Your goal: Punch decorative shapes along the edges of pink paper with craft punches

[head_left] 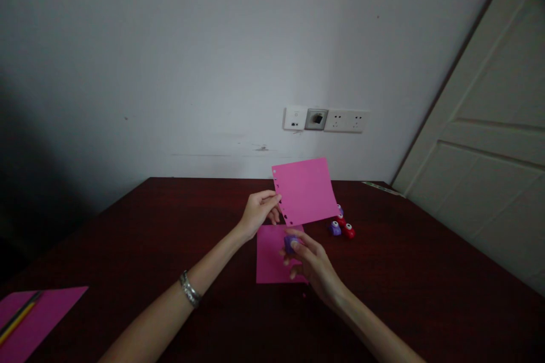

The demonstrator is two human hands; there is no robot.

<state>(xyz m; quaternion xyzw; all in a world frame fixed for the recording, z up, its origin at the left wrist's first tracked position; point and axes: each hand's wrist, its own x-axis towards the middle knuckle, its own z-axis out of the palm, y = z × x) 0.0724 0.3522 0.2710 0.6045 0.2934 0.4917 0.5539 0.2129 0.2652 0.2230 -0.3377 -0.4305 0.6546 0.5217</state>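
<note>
My left hand (pixel 261 208) pinches the left edge of a pink sheet of paper (pixel 305 190), holding it raised and tilted above the table. Punched shapes run in a row along that edge. Just below the sheet's lower left corner, my right hand (pixel 313 261) is closed on a small purple craft punch (pixel 290 244). A second pink sheet (pixel 268 264) lies flat on the table beneath my right hand, partly covered by it. Several small punches, a purple one (pixel 335 229) and a red one (pixel 349 231) among them, sit to the right of the raised sheet.
Another pink sheet (pixel 46 312) with pencils (pixel 19 317) on it lies at the near left of the dark red table (pixel 170 227). Behind the table stands a wall with sockets (pixel 344 121). A white door (pixel 489 142) rises on the right.
</note>
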